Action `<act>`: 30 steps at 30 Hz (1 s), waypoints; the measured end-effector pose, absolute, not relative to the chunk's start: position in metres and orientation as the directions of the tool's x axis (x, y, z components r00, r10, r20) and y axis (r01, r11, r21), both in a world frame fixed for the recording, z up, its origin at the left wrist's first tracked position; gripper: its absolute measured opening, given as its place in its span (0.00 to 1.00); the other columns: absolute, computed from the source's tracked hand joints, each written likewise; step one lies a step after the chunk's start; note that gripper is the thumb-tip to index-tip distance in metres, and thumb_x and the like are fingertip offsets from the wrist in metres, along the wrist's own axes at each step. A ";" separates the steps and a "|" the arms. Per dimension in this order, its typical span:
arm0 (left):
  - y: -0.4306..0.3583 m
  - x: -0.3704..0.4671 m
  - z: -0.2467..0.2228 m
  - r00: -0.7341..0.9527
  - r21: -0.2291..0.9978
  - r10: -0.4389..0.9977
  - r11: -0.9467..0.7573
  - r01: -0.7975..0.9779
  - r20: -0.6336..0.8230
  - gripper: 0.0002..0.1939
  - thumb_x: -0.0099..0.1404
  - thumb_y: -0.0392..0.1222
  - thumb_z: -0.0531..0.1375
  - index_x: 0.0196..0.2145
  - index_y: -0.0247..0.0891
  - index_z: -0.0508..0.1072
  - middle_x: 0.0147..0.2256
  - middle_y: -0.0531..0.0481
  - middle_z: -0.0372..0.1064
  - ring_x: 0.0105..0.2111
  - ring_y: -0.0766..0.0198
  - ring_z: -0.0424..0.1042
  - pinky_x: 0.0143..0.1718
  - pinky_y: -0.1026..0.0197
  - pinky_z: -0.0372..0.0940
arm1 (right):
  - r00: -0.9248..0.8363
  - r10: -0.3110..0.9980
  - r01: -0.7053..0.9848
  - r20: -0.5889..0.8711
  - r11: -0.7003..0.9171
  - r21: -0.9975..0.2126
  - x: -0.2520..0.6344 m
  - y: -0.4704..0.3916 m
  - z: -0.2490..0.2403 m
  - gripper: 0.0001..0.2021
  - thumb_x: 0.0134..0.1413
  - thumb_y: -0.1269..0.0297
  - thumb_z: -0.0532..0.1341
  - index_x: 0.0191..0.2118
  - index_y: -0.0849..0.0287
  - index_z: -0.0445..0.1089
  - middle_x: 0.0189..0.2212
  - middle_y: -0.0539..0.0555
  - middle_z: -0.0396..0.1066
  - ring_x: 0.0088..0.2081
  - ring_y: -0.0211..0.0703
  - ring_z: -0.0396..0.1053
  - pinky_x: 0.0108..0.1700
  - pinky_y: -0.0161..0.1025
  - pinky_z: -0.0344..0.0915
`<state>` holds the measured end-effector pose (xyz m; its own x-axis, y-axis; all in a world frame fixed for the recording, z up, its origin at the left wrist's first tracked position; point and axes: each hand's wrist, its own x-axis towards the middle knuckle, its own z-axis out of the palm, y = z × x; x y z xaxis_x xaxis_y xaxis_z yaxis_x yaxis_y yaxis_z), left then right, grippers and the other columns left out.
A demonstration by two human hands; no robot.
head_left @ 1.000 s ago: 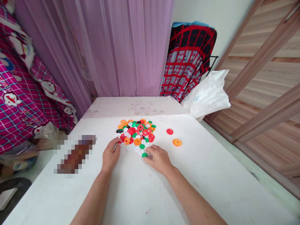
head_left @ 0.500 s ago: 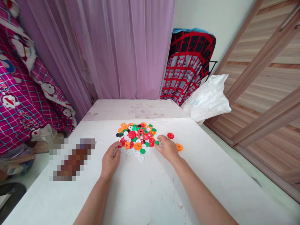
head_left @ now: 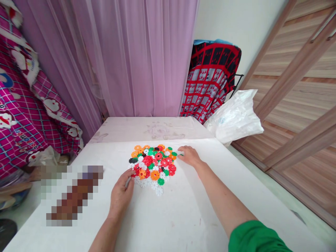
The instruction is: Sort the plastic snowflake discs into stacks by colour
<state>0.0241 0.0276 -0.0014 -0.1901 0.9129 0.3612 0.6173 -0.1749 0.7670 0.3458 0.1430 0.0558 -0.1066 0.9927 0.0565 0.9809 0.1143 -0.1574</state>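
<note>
Left hand rests on the worktop at the near-left edge of the pile of plastic discs. Grip closed: thumb and forefinger pinch something small at the pile's edge, next to a red disc; too small to tell what exactly.

Right hand lies palm-down at the far-right edge of the same pile, fingertips touching a green disc. Fingers loosely curled over it; can't tell whether the grip has actually closed on it. Green sleeve shows at the near-right corner.

Pile sits mid-worktop, between the two hands: flat snowflake-type discs in red, orange, green, white and a few black. Orange ones mostly along the far edge, white ones spilling toward the near side; a white disc lies just off the near edge.

Worktop is covered with a white cloth, some small marks on the near part. A pixelated blurred patch sits on its left side.

Farther out: lighter floral-print surface at the far end, purple curtain behind it, red-and-black checked blanket far right, white plastic bag beside it, wooden panelling on the right, pink cartoon-print fabric on the left.
</note>
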 end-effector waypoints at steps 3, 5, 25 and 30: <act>0.028 0.025 -0.001 -0.195 0.770 0.911 -0.177 0.613 0.364 0.16 0.62 0.47 0.53 0.44 0.45 0.75 0.51 0.49 0.72 0.51 0.58 0.71 0.55 0.54 0.64 | -0.169 0.985 0.978 0.038 0.172 -0.115 0.338 0.151 0.058 0.18 0.51 0.58 0.62 0.49 0.52 0.73 0.48 0.54 0.72 0.50 0.48 0.66 0.49 0.41 0.60; 0.027 0.025 0.000 -0.190 0.770 0.914 -0.173 0.614 0.357 0.17 0.62 0.48 0.53 0.44 0.45 0.75 0.51 0.49 0.72 0.51 0.58 0.71 0.55 0.54 0.64 | -0.171 0.985 0.978 0.006 0.171 -0.118 0.333 0.156 0.059 0.15 0.50 0.58 0.62 0.46 0.51 0.75 0.46 0.54 0.73 0.49 0.48 0.67 0.48 0.40 0.61; 0.027 0.027 0.004 -0.166 0.764 0.921 -0.182 0.619 0.353 0.16 0.63 0.46 0.53 0.44 0.44 0.75 0.51 0.49 0.72 0.51 0.58 0.71 0.56 0.54 0.64 | -0.116 0.989 0.978 -0.090 0.098 -0.182 0.367 0.155 0.076 0.12 0.48 0.63 0.62 0.41 0.50 0.75 0.41 0.48 0.77 0.41 0.42 0.73 0.37 0.33 0.64; 0.027 0.027 0.003 -0.178 0.765 0.918 -0.174 0.620 0.353 0.16 0.62 0.47 0.53 0.44 0.44 0.75 0.51 0.49 0.72 0.51 0.58 0.71 0.55 0.53 0.64 | -0.176 0.975 0.984 -0.139 0.171 -0.051 0.361 0.148 0.074 0.14 0.51 0.62 0.58 0.44 0.49 0.75 0.44 0.49 0.76 0.45 0.43 0.71 0.39 0.33 0.62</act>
<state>0.0267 0.0273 0.0028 -0.1780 0.9184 0.3533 0.6201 -0.1741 0.7649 0.3613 0.1477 0.0741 -0.1762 0.9745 -0.1390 0.9840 0.1705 -0.0515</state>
